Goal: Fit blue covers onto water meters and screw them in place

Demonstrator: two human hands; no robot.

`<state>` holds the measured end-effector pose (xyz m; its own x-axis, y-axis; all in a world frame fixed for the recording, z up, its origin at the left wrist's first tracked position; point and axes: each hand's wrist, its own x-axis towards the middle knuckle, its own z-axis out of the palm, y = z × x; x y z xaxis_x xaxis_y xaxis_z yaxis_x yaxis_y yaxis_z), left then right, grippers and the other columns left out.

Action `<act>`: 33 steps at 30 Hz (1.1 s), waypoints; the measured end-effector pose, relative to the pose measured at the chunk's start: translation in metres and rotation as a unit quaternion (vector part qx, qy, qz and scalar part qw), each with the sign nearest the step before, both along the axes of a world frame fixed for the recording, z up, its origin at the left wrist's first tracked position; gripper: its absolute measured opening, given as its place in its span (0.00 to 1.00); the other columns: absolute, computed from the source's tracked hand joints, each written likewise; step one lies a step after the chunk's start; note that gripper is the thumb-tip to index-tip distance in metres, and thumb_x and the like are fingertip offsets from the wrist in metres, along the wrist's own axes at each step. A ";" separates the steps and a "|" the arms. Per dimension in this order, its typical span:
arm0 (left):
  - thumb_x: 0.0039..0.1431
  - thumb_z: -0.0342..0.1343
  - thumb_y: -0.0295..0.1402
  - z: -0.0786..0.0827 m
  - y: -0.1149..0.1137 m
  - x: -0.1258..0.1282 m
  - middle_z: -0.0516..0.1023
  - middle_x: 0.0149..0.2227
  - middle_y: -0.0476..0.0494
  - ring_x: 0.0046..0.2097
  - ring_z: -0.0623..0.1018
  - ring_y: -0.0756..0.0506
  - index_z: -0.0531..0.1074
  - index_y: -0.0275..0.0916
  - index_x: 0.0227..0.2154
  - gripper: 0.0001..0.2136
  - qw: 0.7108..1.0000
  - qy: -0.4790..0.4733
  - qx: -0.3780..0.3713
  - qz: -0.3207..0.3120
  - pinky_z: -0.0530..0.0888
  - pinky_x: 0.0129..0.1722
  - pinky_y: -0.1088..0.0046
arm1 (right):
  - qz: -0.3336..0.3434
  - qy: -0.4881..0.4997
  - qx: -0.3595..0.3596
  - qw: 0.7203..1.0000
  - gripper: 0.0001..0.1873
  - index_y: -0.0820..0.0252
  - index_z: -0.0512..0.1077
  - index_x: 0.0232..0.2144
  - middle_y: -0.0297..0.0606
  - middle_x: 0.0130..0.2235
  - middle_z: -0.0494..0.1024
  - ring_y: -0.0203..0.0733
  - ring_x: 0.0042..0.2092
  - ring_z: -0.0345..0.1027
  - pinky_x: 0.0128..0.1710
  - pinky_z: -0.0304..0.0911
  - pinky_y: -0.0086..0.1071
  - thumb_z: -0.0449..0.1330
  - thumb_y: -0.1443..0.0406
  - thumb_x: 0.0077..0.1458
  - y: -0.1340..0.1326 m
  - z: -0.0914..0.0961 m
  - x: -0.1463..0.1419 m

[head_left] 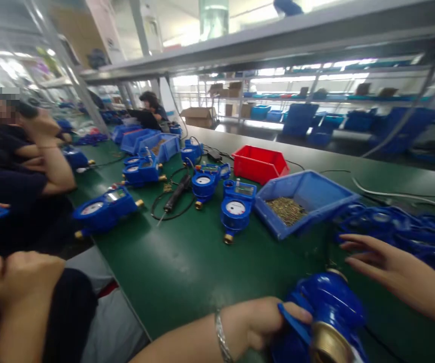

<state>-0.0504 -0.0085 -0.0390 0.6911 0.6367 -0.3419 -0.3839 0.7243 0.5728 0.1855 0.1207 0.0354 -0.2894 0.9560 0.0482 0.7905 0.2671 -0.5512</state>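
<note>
My left hand (266, 320), with a bracelet at the wrist, is closed on a blue water meter (327, 315) with a brass threaded end, at the bottom of the view. My right hand (387, 269) hovers just right of the meter with its fingers stretched out, holding nothing. Behind it lies a heap of blue parts (402, 227). A blue bin of small brass pieces (301, 201) stands just beyond my hands.
On the green table (187, 267) lie several blue water meters (235, 209), a black electric screwdriver (176, 195) with cable, a red bin (259, 164) and blue bins (153, 143). Co-workers sit at the left, one arm (51, 161) raised. Shelving with blue crates stands behind.
</note>
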 end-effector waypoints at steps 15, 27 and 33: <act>0.31 0.63 0.41 0.006 0.000 0.026 0.77 0.30 0.39 0.33 0.74 0.45 0.74 0.29 0.32 0.24 0.985 0.120 -0.121 0.009 0.68 0.44 0.65 | 0.075 -0.222 -0.103 0.967 0.14 0.65 0.72 0.39 0.40 0.37 0.76 0.39 0.38 0.71 0.44 0.67 0.38 0.58 0.58 0.60 0.037 -0.042 -0.031; 0.28 0.66 0.44 0.009 0.000 0.023 0.77 0.28 0.40 0.34 0.75 0.43 0.73 0.29 0.31 0.26 0.984 0.128 -0.120 -0.004 0.68 0.43 0.65 | 0.025 -0.192 -0.139 0.971 0.10 0.66 0.71 0.32 0.36 0.31 0.74 0.35 0.33 0.69 0.38 0.67 0.33 0.60 0.62 0.58 0.041 -0.053 -0.042; 0.35 0.65 0.41 0.007 -0.001 0.021 0.78 0.29 0.41 0.34 0.76 0.43 0.72 0.31 0.31 0.21 0.987 0.110 -0.118 0.004 0.68 0.40 0.68 | -0.076 -0.076 -0.059 0.992 0.05 0.63 0.72 0.28 0.34 0.28 0.75 0.35 0.30 0.68 0.30 0.61 0.26 0.62 0.65 0.50 -0.027 0.008 -0.008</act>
